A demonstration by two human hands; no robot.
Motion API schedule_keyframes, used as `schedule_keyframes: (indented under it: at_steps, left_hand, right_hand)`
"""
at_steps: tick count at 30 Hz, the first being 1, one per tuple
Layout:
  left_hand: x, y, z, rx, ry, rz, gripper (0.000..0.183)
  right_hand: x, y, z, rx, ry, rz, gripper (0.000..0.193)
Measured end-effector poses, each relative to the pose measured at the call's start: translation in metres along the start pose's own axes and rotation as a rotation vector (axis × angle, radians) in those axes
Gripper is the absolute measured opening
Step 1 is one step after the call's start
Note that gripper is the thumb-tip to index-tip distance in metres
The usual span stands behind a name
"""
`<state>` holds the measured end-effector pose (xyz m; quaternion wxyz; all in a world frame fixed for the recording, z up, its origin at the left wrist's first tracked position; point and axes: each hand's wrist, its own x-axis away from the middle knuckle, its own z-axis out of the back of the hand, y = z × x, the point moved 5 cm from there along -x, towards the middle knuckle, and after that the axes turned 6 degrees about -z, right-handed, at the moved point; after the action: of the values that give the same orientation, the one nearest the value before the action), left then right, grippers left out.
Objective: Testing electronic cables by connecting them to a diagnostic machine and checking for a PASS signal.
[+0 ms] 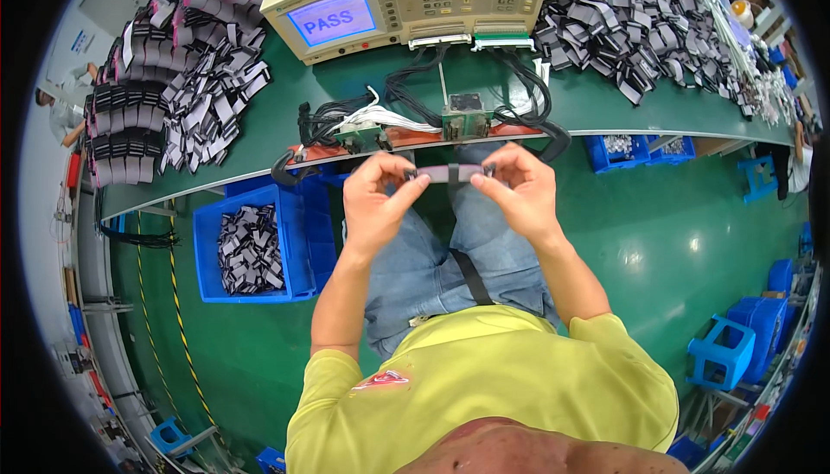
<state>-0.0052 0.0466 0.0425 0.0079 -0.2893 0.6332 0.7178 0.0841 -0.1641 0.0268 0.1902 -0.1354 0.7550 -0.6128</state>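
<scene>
A short grey ribbon cable (439,174) with dark connectors at its ends and a dark band round its middle is stretched level between my hands, above my lap. My left hand (379,196) pinches its left connector between thumb and fingers. The right connector is held the same way by my right hand (520,190). Just beyond my hands, at the bench edge, stand two small green circuit boards: one on the left (363,139) and one nearer the middle (467,120). Black and white wires run from the boards to a beige tester (406,7) with a lit screen.
Heaps of ribbon cables lie on the green bench at left (212,98) and right (622,25). A blue bin (298,249) with more cables stands on the floor at left. Blue stools (719,351) are at lower right. Another person (67,111) is at far left.
</scene>
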Motion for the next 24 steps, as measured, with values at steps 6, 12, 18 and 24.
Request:
schedule_keyframes:
  at_steps: [6,12,18,24]
  left_hand:
    - [-0.027,0.002,-0.018,-0.220,-0.014,-0.315,0.025]
    - [-0.028,0.007,-0.023,-0.368,-0.012,-0.306,0.029]
    - [-0.028,0.006,-0.022,-0.358,-0.010,-0.287,0.027]
    - [-0.029,0.006,-0.020,-0.358,-0.023,-0.287,0.027]
  right_hand:
    - [-0.014,-0.028,0.001,0.481,0.256,0.432,0.030]
    - [-0.016,-0.020,0.001,0.576,0.358,0.449,0.022]
    - [-0.022,-0.020,0.000,0.606,0.372,0.480,0.020]
    - [-0.024,-0.018,0.000,0.633,0.346,0.487,0.019]
